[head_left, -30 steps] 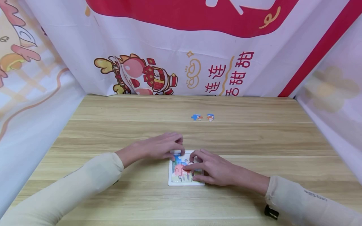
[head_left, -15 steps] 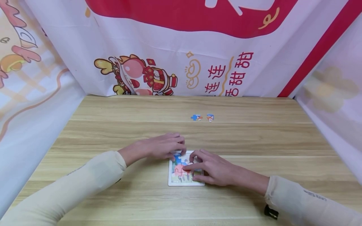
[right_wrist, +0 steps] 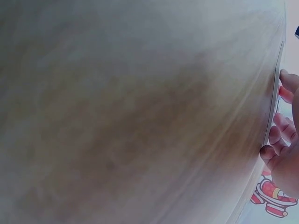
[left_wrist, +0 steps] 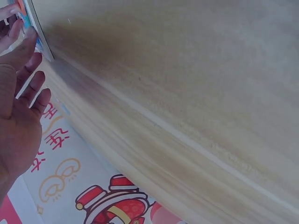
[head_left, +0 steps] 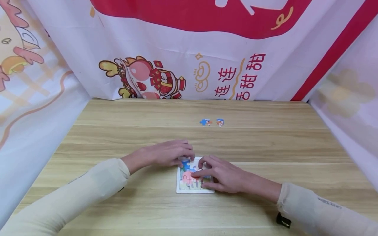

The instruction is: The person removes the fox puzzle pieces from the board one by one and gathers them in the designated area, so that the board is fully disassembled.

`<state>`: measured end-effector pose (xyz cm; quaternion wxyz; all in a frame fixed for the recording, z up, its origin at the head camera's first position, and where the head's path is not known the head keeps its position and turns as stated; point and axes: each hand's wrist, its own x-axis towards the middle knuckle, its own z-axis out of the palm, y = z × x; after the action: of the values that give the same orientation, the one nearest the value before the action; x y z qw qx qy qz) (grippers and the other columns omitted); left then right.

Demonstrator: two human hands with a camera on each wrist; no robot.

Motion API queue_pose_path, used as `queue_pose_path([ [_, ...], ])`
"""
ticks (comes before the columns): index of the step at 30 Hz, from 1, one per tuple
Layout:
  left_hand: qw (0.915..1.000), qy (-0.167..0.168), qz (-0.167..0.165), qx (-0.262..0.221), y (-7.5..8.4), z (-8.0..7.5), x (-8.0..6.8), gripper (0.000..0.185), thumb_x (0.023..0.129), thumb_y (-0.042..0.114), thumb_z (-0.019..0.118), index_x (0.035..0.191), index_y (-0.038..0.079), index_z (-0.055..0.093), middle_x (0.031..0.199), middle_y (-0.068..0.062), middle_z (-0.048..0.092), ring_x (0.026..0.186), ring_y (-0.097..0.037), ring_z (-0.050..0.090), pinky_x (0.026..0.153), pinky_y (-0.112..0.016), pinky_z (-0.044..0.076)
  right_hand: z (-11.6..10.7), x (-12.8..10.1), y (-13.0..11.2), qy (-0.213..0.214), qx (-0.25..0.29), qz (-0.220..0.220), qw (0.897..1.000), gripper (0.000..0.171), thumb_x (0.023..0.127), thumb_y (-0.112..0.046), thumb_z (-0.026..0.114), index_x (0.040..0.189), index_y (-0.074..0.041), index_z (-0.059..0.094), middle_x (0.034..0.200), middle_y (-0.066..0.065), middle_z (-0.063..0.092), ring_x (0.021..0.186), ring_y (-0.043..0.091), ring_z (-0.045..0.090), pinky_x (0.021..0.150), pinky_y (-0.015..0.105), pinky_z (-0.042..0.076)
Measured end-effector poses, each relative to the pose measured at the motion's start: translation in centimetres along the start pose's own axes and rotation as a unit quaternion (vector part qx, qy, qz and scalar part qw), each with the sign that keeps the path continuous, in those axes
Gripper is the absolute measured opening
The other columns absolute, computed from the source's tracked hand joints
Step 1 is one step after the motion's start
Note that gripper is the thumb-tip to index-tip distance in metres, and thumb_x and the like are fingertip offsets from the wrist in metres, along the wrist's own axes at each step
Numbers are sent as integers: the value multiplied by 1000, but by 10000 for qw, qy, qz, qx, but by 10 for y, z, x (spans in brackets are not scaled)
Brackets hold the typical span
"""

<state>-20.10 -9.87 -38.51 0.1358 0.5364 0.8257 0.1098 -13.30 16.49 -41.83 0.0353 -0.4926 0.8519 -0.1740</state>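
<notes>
A small white-framed jigsaw puzzle (head_left: 195, 191) lies on the table, with blue, pink and pale green pieces inside it. My left hand (head_left: 169, 153) reaches over its far left corner, thumb and fingertips down at a blue piece (head_left: 185, 165). In the left wrist view, the left thumb (left_wrist: 29, 37) touches the puzzle beside the frame's edge, the other fingers loosely bent. From the right, my right hand (head_left: 222, 175) rests on the puzzle with fingers spread, covering its right part. The right wrist view shows right fingers (right_wrist: 275, 133) along the frame's side.
Two loose puzzle pieces, one blue and orange (head_left: 205, 122) and another beside it (head_left: 220, 122), lie farther back on the wooden table (head_left: 141, 127). A printed white and red cloth (head_left: 177, 42) hangs behind, with more cloth at both sides.
My left hand has shifted slightly to the right over the puzzle's far edge. The right hand stays in place, and so do the loose pieces.
</notes>
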Motion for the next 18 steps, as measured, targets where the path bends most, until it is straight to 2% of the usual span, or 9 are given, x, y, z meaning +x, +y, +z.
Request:
queue_pose_path([
  [3, 9997, 71, 111, 207, -2, 0, -1, 27, 94, 20, 78, 121, 16, 77, 114, 3, 64, 105, -13, 52, 94, -30, 48, 0, 0, 0, -4, -5, -16, 10000, 40, 102, -40, 66, 140, -27, 67, 132, 2, 55, 106, 13, 49, 90, 32, 48],
  [8, 9988, 181, 240, 380, -6, 1, 0, 22, 95, 24, 77, 116, 18, 81, 112, 3, 63, 105, -13, 52, 95, -29, 48, 1, -1, 1, 64, -48, -81, 9999, 40, 102, -40, 65, 140, -27, 67, 132, 3, 55, 107, 13, 49, 89, 33, 49],
  [18, 9996, 208, 161, 49, -3, -1, 5, 19, 88, 17, 83, 105, 15, 76, 106, 4, 64, 100, -13, 55, 93, -29, 50, 1, 0, 3, 72, -28, -126, 9999, 39, 102, -39, 66, 139, -26, 68, 130, 3, 56, 106, 14, 50, 91, 32, 48],
])
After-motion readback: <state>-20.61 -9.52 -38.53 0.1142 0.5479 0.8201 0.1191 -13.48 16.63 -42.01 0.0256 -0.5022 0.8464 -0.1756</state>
